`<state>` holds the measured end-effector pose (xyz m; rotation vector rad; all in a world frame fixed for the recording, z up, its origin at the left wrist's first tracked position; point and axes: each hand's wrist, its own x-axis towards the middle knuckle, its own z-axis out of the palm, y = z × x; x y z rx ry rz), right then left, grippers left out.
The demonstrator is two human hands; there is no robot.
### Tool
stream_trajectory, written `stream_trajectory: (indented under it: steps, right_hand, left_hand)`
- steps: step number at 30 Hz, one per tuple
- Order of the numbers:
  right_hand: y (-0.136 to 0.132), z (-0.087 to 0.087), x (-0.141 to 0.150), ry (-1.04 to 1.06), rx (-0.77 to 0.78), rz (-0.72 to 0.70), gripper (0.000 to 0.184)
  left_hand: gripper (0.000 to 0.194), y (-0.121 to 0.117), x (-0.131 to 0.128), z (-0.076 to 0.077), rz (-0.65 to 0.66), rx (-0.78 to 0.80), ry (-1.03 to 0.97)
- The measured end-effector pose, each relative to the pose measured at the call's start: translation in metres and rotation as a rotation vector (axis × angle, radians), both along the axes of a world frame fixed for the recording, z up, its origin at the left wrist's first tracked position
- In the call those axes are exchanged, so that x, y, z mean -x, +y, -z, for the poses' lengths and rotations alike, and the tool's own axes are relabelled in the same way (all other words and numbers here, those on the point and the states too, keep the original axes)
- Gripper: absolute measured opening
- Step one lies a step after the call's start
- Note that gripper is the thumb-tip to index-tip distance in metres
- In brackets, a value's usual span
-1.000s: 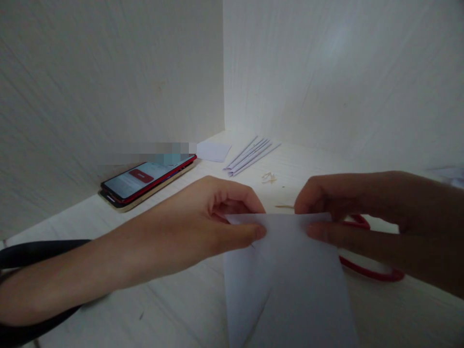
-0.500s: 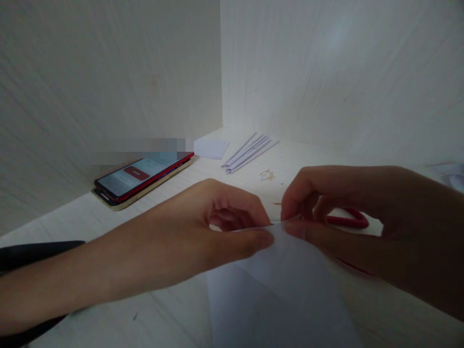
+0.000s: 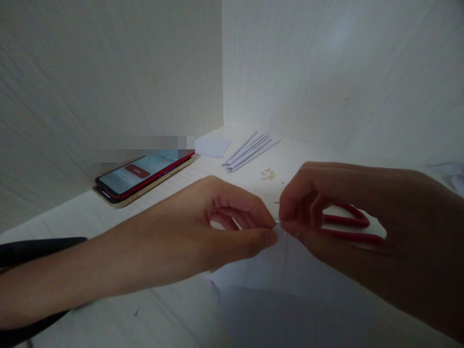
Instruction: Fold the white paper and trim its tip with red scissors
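A sheet of white paper [image 3: 268, 275] hangs between my hands, its lower part in shadow. My left hand [image 3: 232, 227] pinches its upper edge between thumb and forefinger. Close beside it, almost touching, my right hand [image 3: 319, 208] pinches the same edge, fingers curled in. The very top of the paper is hidden by the fingertips. Behind my right hand lies a tool with red handles [image 3: 351, 220]; its other end is covered, so its kind does not show.
Two stacked phones [image 3: 145, 176] lie at the left by the wall. Several thin rolled paper tubes [image 3: 250, 152] rest near the corner, beside a flat piece of paper [image 3: 212, 146]. Small pale scraps [image 3: 268, 174] sit in front of them. Something black [image 3: 39, 249] lies under my left forearm.
My fingertips have come closer together on the paper's edge, and the sheet's shape has shifted below them. More of the red handles shows.
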<state>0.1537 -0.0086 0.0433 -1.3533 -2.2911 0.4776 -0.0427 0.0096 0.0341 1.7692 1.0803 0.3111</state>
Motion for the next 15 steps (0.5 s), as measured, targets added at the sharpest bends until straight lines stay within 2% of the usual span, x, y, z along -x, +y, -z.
stream_trajectory:
  steps: [2,4,8,12,15]
  right_hand:
    - [-0.001,0.007,-0.001,0.025,-0.09,-0.063,0.014]
    - [-0.001,0.011,-0.001,0.048,-0.205,-0.126,0.018]
    - [-0.001,0.012,0.001,0.079,-0.402,-0.256,0.018]
    - [-0.005,0.007,0.007,0.097,-0.477,-0.235,0.022]
    - [-0.009,0.003,0.009,0.185,-0.464,-0.204,0.013]
  left_hand:
    - [0.022,0.001,0.0,0.001,0.06,-0.009,-0.079]
    - [0.02,0.002,-0.001,0.002,0.011,-0.047,-0.061]
    - [0.019,0.004,-0.003,0.003,-0.006,-0.085,-0.056]
    - [0.019,0.004,-0.002,0.001,-0.017,-0.05,-0.104]
    - [0.019,0.004,0.001,0.003,-0.019,-0.067,-0.12]
